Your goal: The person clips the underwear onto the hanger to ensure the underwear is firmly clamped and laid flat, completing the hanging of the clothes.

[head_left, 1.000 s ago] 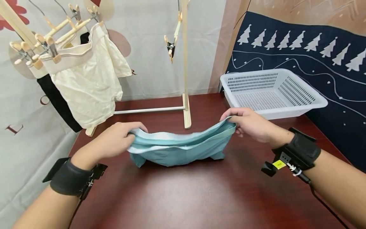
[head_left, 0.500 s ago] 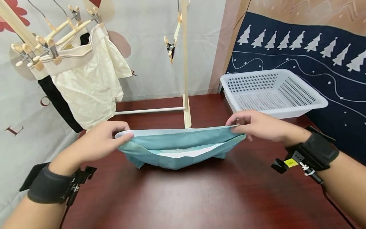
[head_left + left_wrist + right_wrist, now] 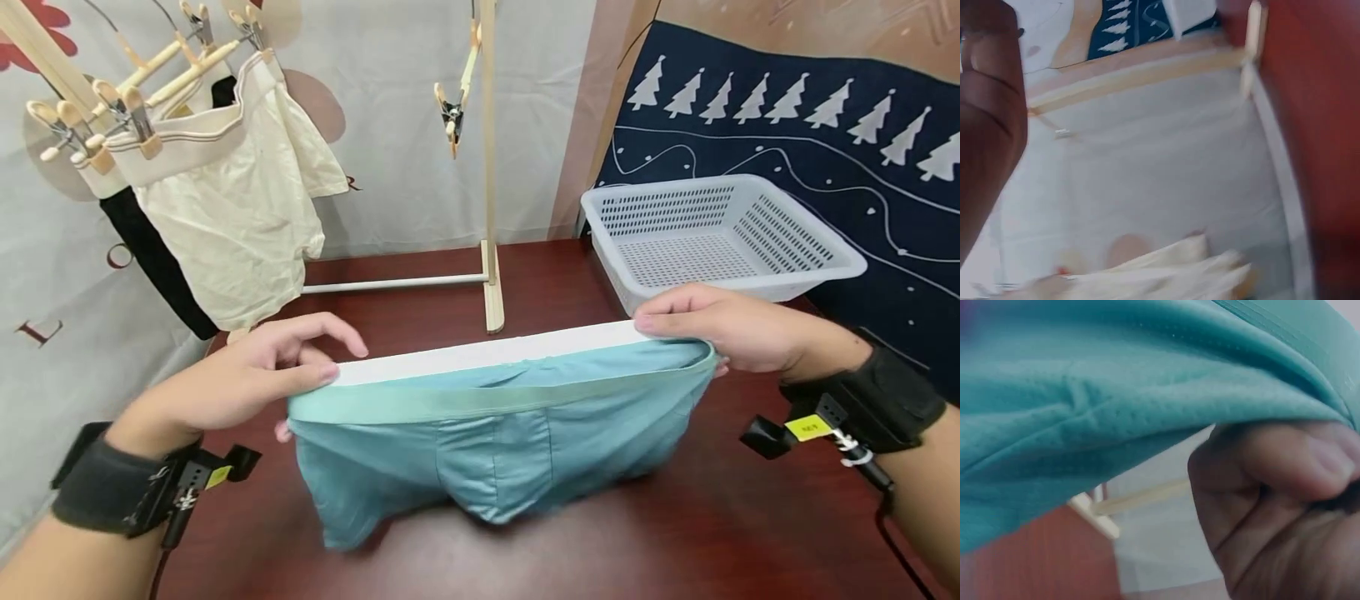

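Observation:
A pair of teal boxer briefs (image 3: 495, 450) hangs by its waistband between my two hands, front panel toward me, over the table. My left hand (image 3: 255, 367) pinches the left end of the waistband, with the thumb on the white inner side and the index finger lifted off. At the other end, my right hand (image 3: 720, 325) grips the waistband, thumb along its inside. In the right wrist view the teal fabric (image 3: 1116, 406) spreads above the curled fingers (image 3: 1291, 462). Only part of the left hand (image 3: 988, 106) shows in the left wrist view, with no briefs there.
White shorts (image 3: 240, 192) and a black garment (image 3: 150, 258) hang from clip hangers at the left. A wooden rack post (image 3: 490, 167) stands behind, with a hanger clip (image 3: 452, 117) beside it. A pale perforated basket (image 3: 720, 242) sits at the back right of the dark red table (image 3: 555, 279).
Both hands have moved apart and raised the boxer briefs, stretching the waistband. The garment has turned from crumpled on the table to hanging with its front showing.

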The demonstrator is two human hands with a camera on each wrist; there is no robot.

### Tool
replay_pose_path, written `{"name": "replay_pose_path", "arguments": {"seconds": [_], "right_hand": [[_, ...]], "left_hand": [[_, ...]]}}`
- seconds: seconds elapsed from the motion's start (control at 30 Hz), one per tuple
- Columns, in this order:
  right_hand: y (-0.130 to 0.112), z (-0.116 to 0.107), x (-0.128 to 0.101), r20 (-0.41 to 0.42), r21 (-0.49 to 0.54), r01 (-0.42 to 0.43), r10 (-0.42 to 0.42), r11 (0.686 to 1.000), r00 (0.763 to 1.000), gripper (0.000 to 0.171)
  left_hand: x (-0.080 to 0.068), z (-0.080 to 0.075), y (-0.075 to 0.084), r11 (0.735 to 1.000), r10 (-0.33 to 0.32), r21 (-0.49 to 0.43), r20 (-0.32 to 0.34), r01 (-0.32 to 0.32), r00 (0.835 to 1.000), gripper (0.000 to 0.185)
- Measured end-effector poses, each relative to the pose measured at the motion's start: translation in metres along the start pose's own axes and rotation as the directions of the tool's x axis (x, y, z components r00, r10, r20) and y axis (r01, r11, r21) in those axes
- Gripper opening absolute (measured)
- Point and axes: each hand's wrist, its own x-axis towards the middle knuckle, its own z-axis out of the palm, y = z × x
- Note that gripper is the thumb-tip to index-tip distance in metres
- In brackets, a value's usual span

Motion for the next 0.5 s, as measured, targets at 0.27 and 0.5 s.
{"name": "replay_pose_path", "arguments": {"seconds": [0.27,0.5], "right_hand": [[0.071,0.005,0.062,-0.266,-0.234,-0.317,0.254,0.919,0.930,0.033],[0.121,0.005,0.105,-0.412,-0.510,-0.364,0.151,0.780,0.899,0.045]], "left_hand": [[0.046,-0.011,-0.090,0.969,-0.243,-0.058,-0.066,0.240,0.968,0.020],[0.072,-0.008,-0.140,0.901,-0.395,0.123,-0.169,0.417,0.903,0.028]]}}
